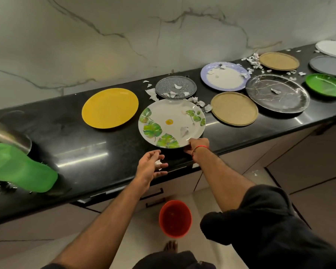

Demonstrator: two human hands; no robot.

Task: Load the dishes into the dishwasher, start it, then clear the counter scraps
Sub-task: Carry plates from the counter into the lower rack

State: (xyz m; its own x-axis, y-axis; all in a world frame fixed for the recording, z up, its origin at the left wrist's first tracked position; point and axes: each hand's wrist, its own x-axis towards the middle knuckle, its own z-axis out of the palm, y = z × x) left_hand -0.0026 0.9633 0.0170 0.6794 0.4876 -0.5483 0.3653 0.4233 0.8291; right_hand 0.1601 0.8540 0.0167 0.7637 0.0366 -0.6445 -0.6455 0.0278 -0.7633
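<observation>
The right hand [197,145] has its grip pinched on the near rim of the leaf-print plate [171,123], which is tilted up off the black worktop [76,152]. Just to its left, the left hand [150,167] hovers with a wide, relaxed grip, holding nothing, over a paper scrap [159,163]. Beyond lie a yellow plate [110,107] and more scrap-strewn plates. Below, a red bucket [175,218] stands on the floor.
</observation>
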